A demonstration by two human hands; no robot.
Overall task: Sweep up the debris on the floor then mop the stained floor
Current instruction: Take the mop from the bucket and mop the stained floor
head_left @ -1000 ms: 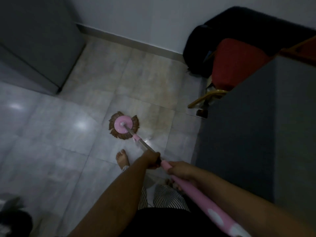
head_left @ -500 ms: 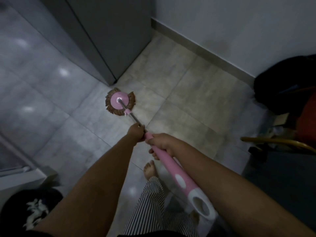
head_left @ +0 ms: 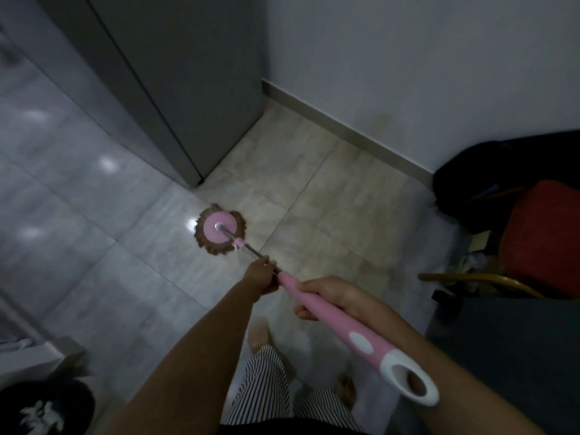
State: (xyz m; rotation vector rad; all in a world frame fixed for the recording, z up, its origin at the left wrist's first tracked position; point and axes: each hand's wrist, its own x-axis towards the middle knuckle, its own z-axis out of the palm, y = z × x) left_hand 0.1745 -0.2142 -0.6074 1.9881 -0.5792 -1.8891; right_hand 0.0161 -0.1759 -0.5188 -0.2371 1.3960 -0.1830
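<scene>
A: What's closest to the camera?

B: Striped trousers (head_left: 270, 390) and two bare feet on the floor (head_left: 103, 277), with the white loop end of the mop handle (head_left: 332, 315) just above them.

A: And the hands?

B: Both are closed around the mop. The right hand (head_left: 329, 296) wraps the pink grip; the left hand (head_left: 262, 274) clasps the pole a little farther along, where pink meets metal.

A: Where does the mop end up?

B: The pole slants away to the mop head (head_left: 219, 229), a pink disc ringed with brown strands, lying flat on the tiles near the corner of a tall grey cabinet (head_left: 175, 73).

A: Anything beyond that?

B: The tiles there look dull and yellowish next to the shiny grey ones on the left. A skirting board (head_left: 345, 130) runs under the white wall. On the right stand a red chair (head_left: 546, 233) and a dark bag (head_left: 489, 171).
</scene>
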